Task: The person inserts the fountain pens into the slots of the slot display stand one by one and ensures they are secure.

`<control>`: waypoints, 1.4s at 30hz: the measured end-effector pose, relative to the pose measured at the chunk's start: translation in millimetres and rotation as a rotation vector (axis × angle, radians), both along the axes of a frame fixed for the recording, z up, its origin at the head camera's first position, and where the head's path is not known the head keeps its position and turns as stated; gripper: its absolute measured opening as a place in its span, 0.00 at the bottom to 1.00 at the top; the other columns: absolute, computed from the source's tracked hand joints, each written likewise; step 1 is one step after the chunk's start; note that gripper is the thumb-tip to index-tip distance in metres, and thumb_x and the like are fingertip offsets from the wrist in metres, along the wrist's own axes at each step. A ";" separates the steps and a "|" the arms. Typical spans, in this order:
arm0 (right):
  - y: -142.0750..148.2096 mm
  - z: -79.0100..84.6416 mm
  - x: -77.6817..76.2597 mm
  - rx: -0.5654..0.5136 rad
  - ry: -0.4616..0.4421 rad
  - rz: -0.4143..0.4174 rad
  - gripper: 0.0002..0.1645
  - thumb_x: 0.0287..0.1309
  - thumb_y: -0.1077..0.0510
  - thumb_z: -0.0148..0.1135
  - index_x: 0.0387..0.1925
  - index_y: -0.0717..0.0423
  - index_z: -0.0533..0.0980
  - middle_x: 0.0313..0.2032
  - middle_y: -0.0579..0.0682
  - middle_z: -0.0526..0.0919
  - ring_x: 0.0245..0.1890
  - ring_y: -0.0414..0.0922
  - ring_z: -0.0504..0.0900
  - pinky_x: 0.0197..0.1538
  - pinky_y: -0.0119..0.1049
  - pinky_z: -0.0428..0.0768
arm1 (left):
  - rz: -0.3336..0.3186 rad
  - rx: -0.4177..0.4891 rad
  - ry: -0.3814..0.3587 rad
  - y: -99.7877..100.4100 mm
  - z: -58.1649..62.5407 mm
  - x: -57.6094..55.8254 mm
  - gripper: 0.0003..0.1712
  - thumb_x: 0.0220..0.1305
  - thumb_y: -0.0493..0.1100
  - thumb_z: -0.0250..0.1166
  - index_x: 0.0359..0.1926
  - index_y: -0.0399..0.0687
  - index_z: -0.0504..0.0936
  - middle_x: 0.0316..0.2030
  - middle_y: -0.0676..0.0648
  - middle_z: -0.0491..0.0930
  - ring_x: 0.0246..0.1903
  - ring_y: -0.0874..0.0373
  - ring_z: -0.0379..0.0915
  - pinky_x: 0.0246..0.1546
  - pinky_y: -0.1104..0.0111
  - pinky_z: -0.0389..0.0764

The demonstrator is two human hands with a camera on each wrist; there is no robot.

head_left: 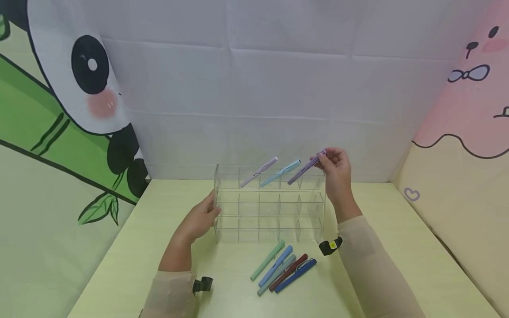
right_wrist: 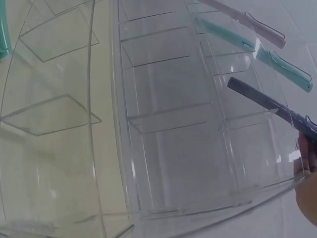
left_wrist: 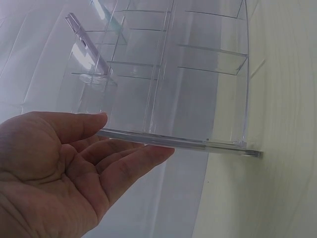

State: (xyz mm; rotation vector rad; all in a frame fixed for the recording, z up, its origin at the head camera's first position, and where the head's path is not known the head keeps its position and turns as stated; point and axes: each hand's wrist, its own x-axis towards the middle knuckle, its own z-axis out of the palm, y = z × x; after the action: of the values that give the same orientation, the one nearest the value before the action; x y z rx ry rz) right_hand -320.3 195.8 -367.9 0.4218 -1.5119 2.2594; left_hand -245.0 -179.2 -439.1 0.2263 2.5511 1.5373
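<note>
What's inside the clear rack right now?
The clear rack holds a lilac pen and a light blue pen in its top row. The right hand holds a purple pen there, covering part of its upper end.

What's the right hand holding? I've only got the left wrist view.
Observer: The right hand holds a purple pen.
Operator: Not in my frame. Any more on the table?
Observer: Yes, five pens lie on the near side of the clear rack.
Operator: Any red among them?
Observer: One dark red pen, second from the right in the head view.
</note>
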 end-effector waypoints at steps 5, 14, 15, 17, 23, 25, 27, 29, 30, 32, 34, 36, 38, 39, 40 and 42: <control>3.3 -2.5 4.6 0.170 0.019 0.039 0.16 0.65 0.64 0.61 0.50 0.66 0.67 0.41 0.53 0.76 0.42 0.49 0.85 0.50 0.36 0.84 | 0.004 0.000 -0.001 -0.8 -1.2 0.1 0.37 0.77 0.49 0.49 0.77 0.77 0.42 0.75 0.43 0.56 0.70 0.39 0.60 0.58 0.47 0.77; 13.7 -6.3 9.4 0.407 -0.022 0.019 0.18 0.66 0.59 0.62 0.51 0.64 0.68 0.42 0.50 0.76 0.41 0.42 0.81 0.51 0.31 0.82 | 0.008 -0.012 -0.015 0.2 -1.1 1.3 0.37 0.77 0.50 0.50 0.76 0.78 0.42 0.75 0.44 0.57 0.70 0.40 0.60 0.58 0.47 0.77; 15.0 -6.8 9.6 0.438 -0.024 0.008 0.18 0.66 0.58 0.61 0.51 0.64 0.68 0.43 0.50 0.77 0.41 0.42 0.81 0.51 0.32 0.82 | 0.007 -0.008 -0.014 0.3 -1.1 1.1 0.37 0.77 0.49 0.50 0.76 0.78 0.42 0.75 0.44 0.57 0.70 0.40 0.59 0.58 0.47 0.77; 17.3 -7.1 9.6 0.487 -0.022 -0.011 0.19 0.67 0.56 0.61 0.52 0.64 0.68 0.43 0.50 0.77 0.41 0.42 0.80 0.52 0.32 0.82 | 0.003 -0.003 -0.011 0.2 -1.1 0.9 0.37 0.77 0.49 0.50 0.77 0.77 0.42 0.75 0.44 0.56 0.70 0.40 0.59 0.58 0.47 0.77; 21.3 -7.0 12.3 0.566 -0.008 -0.060 0.21 0.68 0.57 0.60 0.53 0.67 0.68 0.44 0.51 0.79 0.42 0.41 0.81 0.49 0.26 0.81 | 0.003 -0.005 -0.015 0.7 0.5 1.4 0.37 0.77 0.49 0.49 0.78 0.73 0.41 0.75 0.42 0.54 0.70 0.38 0.59 0.59 0.45 0.75; 22.5 -7.6 13.2 0.589 -0.008 -0.080 0.20 0.68 0.57 0.60 0.54 0.67 0.68 0.45 0.52 0.79 0.42 0.41 0.81 0.47 0.25 0.80 | 0.008 -0.011 -0.021 1.3 1.5 1.8 0.37 0.77 0.50 0.49 0.78 0.71 0.41 0.76 0.42 0.53 0.70 0.38 0.59 0.59 0.45 0.75; 23.6 -7.7 14.3 0.615 -0.002 -0.098 0.21 0.68 0.57 0.60 0.54 0.66 0.69 0.46 0.52 0.78 0.43 0.40 0.80 0.46 0.24 0.79 | 0.011 -0.016 -0.021 1.9 2.5 2.0 0.37 0.77 0.50 0.49 0.78 0.70 0.41 0.76 0.42 0.53 0.70 0.38 0.59 0.60 0.45 0.75; 24.9 -7.7 15.1 0.638 0.014 -0.118 0.21 0.68 0.57 0.60 0.56 0.65 0.68 0.48 0.53 0.78 0.45 0.39 0.79 0.47 0.23 0.78 | 0.013 -0.021 -0.019 2.4 3.2 1.9 0.37 0.77 0.50 0.49 0.78 0.70 0.41 0.76 0.42 0.53 0.70 0.38 0.59 0.59 0.46 0.75; 25.7 -7.6 15.8 0.634 0.026 -0.123 0.22 0.68 0.57 0.60 0.56 0.65 0.67 0.49 0.55 0.77 0.46 0.39 0.78 0.49 0.23 0.78 | 0.012 -0.024 -0.018 2.7 3.4 1.9 0.37 0.77 0.50 0.49 0.78 0.71 0.41 0.76 0.42 0.53 0.70 0.38 0.59 0.59 0.46 0.75; 27.3 -6.6 18.9 0.616 0.062 -0.135 0.23 0.68 0.59 0.59 0.58 0.65 0.65 0.52 0.60 0.75 0.50 0.41 0.77 0.53 0.23 0.77 | 0.011 -0.029 -0.015 2.9 3.5 1.9 0.37 0.77 0.50 0.49 0.78 0.72 0.40 0.76 0.43 0.53 0.70 0.38 0.59 0.59 0.46 0.75; 28.2 -2.5 26.5 0.608 0.092 -0.159 0.25 0.68 0.61 0.58 0.60 0.67 0.62 0.55 0.62 0.73 0.55 0.46 0.76 0.57 0.24 0.75 | 0.009 -0.033 -0.014 3.0 3.3 1.8 0.37 0.77 0.50 0.49 0.77 0.74 0.40 0.76 0.44 0.52 0.70 0.38 0.59 0.59 0.46 0.76; 30.6 -0.7 33.0 0.595 0.114 -0.183 0.26 0.68 0.62 0.58 0.63 0.66 0.61 0.56 0.62 0.72 0.57 0.49 0.75 0.59 0.25 0.74 | 0.007 -0.034 -0.015 2.9 3.5 1.8 0.37 0.77 0.50 0.49 0.77 0.74 0.40 0.76 0.44 0.52 0.70 0.38 0.59 0.59 0.46 0.75; 33.2 0.2 40.7 0.597 0.125 -0.208 0.28 0.68 0.63 0.58 0.65 0.65 0.60 0.57 0.58 0.72 0.59 0.52 0.74 0.59 0.26 0.74 | 0.007 -0.031 -0.012 2.6 4.0 1.8 0.37 0.77 0.50 0.49 0.77 0.75 0.40 0.76 0.44 0.52 0.70 0.38 0.58 0.59 0.46 0.76; 34.3 -0.1 45.1 0.604 0.133 -0.221 0.29 0.68 0.64 0.57 0.66 0.64 0.60 0.58 0.56 0.72 0.60 0.53 0.74 0.59 0.26 0.74 | 0.006 -0.031 -0.011 2.5 4.0 1.8 0.37 0.77 0.50 0.49 0.77 0.75 0.40 0.76 0.44 0.52 0.70 0.38 0.58 0.59 0.46 0.76; 35.1 -0.9 49.5 0.610 0.141 -0.229 0.29 0.67 0.65 0.57 0.66 0.63 0.60 0.58 0.55 0.72 0.60 0.54 0.73 0.59 0.26 0.74 | 0.006 -0.031 -0.010 2.4 4.2 1.8 0.37 0.77 0.50 0.49 0.77 0.75 0.39 0.76 0.43 0.52 0.70 0.38 0.58 0.59 0.46 0.76; 37.8 -6.2 57.2 0.635 0.157 -0.243 0.30 0.67 0.65 0.58 0.67 0.61 0.60 0.59 0.53 0.72 0.61 0.53 0.73 0.59 0.25 0.73 | 0.005 -0.029 -0.008 2.0 3.8 2.0 0.37 0.77 0.50 0.49 0.77 0.76 0.40 0.76 0.43 0.52 0.70 0.38 0.58 0.59 0.46 0.75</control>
State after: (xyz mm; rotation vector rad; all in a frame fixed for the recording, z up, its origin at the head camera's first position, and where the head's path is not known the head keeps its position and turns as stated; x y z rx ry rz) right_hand -263.1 233.5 -374.1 0.5372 -2.0454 1.4934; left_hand -243.0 -177.2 -435.3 0.2103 2.5680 1.4992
